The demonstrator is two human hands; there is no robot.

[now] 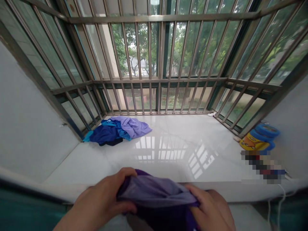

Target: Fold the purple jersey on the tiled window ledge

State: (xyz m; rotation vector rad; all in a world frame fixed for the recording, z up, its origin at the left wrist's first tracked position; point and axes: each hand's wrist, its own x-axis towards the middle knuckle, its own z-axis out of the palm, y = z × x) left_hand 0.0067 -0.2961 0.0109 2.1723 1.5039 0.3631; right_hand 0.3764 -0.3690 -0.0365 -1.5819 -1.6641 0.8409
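Observation:
Between my two hands a purple garment [158, 192] with a paler lilac inner side is stretched over the front edge of the sill. My left hand [106, 195] grips its left end, thumb below and fingers above. At the opposite end my right hand [209, 205] pinches the cloth. The garment's lower part falls into dark shadow and its kind is unclear. Farther back on the left lies a crumpled heap of clothes, with a dark blue garment [104, 132] beside a lilac garment [133, 126].
A glossy white window sill [168, 128] spans the view, backed by metal window bars [150, 81]. On the right stand a blue and yellow container [258, 139] and a blurred-out patch of objects. A white cord [280, 205] hangs over the front edge below them.

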